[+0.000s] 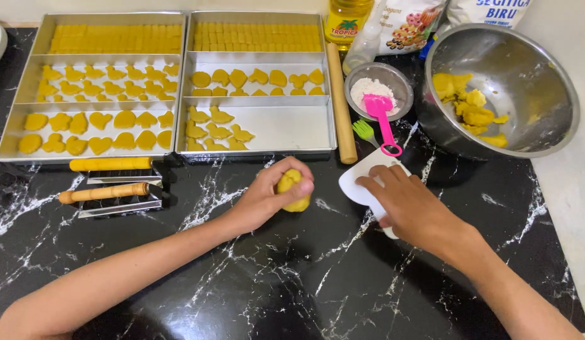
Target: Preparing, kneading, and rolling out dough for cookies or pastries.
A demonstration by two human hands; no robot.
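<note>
Near the surface's [273,277] middle, the left hand [267,195] grips a yellow dough lump [293,191]; squeezed hard, it could crumble onto the marble. Just right, the right hand [409,204] presses flat on a white scraper [361,182], which could skid. Its far end is hidden under the palm

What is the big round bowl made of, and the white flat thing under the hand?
The big round silver bowl looks like polished metal: it shines and mirrors the yellow dough lumps inside. The flat white scraper under the right hand seems smooth plastic, matte and thin.
</note>
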